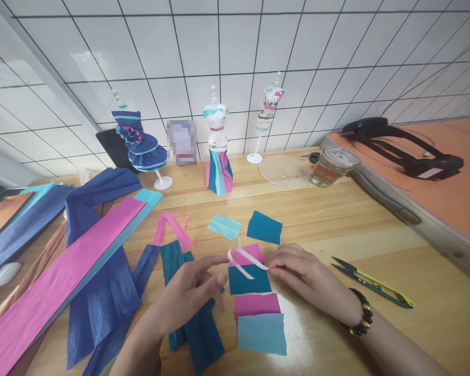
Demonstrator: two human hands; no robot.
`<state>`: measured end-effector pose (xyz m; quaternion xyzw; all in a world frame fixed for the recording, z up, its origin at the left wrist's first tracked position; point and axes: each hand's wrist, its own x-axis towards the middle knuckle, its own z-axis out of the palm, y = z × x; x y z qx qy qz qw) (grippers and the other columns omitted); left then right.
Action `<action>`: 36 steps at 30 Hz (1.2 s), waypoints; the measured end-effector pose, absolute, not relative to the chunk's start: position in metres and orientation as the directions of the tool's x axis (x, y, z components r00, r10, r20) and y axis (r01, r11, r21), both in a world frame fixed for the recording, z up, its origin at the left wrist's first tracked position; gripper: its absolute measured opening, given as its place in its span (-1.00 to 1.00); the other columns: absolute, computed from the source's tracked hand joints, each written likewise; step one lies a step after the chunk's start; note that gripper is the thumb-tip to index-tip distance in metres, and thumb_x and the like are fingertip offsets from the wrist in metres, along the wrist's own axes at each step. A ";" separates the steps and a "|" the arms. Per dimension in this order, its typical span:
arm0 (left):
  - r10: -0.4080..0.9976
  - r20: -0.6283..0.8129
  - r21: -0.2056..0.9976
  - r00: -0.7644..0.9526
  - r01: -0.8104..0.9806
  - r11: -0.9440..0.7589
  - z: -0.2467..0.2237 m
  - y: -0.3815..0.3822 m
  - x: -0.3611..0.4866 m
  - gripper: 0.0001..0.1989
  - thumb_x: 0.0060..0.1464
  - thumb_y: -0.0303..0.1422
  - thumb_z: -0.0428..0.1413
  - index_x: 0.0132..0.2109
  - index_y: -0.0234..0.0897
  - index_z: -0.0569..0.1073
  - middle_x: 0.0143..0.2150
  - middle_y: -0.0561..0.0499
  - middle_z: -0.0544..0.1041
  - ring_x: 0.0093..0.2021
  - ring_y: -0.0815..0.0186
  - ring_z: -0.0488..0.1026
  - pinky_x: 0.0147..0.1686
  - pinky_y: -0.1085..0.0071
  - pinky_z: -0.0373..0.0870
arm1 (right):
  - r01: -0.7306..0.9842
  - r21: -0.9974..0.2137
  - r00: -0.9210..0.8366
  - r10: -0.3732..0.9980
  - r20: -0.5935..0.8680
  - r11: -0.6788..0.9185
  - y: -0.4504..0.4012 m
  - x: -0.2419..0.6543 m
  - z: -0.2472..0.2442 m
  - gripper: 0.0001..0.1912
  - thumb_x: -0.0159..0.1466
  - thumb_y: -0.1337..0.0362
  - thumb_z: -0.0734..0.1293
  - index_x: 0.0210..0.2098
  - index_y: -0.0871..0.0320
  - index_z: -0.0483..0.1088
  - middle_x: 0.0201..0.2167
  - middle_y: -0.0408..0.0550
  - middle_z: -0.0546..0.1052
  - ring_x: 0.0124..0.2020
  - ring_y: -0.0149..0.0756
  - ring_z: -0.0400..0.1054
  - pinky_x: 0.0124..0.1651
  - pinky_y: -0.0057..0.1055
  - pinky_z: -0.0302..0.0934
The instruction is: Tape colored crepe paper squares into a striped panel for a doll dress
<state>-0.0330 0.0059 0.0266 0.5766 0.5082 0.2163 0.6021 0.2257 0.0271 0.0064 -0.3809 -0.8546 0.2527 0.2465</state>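
My right hand [309,277] pinches one end of a narrow white strip [255,260] between thumb and fingertips. The strip loops over coloured pieces, and its other end hangs loose. My left hand [191,292] reaches in from the left with the index finger stretched out to the strip's loop; thumb and finger are apart. Beneath the strip lie a pink piece [255,251] and a dark teal piece [250,282]. Nearer to me, a light blue piece [262,334] overlaps another pink piece [257,304]. Beyond the hands are a pale aqua piece [224,226] and a teal piece [265,227].
Thread snips [372,282] lie to the right. Small dress forms stand at the back, one in a blue tiered dress [147,151], one in a striped skirt [219,172]. Long pink strips [74,256] and blue sheets [97,292] cover the left. A glass jar [331,169] stands back right.
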 end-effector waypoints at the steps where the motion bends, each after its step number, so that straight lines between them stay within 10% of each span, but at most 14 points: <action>1: 0.860 -0.367 0.907 0.356 0.343 0.245 0.025 0.007 -0.032 -0.49 0.16 -0.06 -0.11 0.06 -0.35 0.35 -0.59 0.04 0.52 -0.67 0.44 0.20 -0.65 0.52 0.03 | 0.528 -0.620 -0.582 0.779 0.233 0.580 0.028 0.227 0.006 -0.85 0.32 0.30 0.18 -0.29 0.10 0.38 -0.36 -0.07 0.50 -0.30 -0.32 0.35 -0.18 -0.31 0.21; 13: 0.945 0.024 0.442 0.327 0.844 -0.303 -0.012 0.008 -0.005 -0.89 0.07 -0.33 0.11 -0.37 -0.27 0.43 -0.34 -0.02 0.43 -0.28 0.19 0.36 -0.28 0.30 0.24 | 0.549 -0.607 -0.514 0.805 0.296 0.574 0.028 0.238 0.008 -0.85 0.31 0.31 0.17 -0.27 0.08 0.38 -0.32 -0.03 0.48 -0.24 -0.27 0.36 -0.19 -0.32 0.26; 23: 0.950 -0.002 0.629 0.313 0.739 -0.242 -0.003 0.010 -0.006 -0.84 0.06 -0.48 0.06 -0.48 -0.25 0.37 -0.45 0.06 0.42 -0.37 0.30 0.33 -0.32 0.38 0.23 | 0.569 -0.579 -0.507 0.804 0.312 0.584 0.027 0.237 0.008 -0.85 0.31 0.30 0.17 -0.27 0.08 0.37 -0.27 -0.01 0.45 -0.21 -0.27 0.36 -0.18 -0.33 0.28; 36: 0.979 -0.201 0.785 -0.010 0.596 0.167 0.014 0.020 -0.053 -0.74 0.06 -0.25 0.03 -0.12 -0.24 0.41 -0.48 0.10 0.39 -0.44 0.33 0.37 -0.42 0.44 0.27 | 0.473 -0.598 -0.579 0.740 0.341 0.646 0.026 0.233 0.007 -0.90 0.30 0.37 0.21 -0.24 0.09 0.34 -0.37 -0.09 0.49 -0.32 -0.33 0.33 -0.17 -0.29 0.18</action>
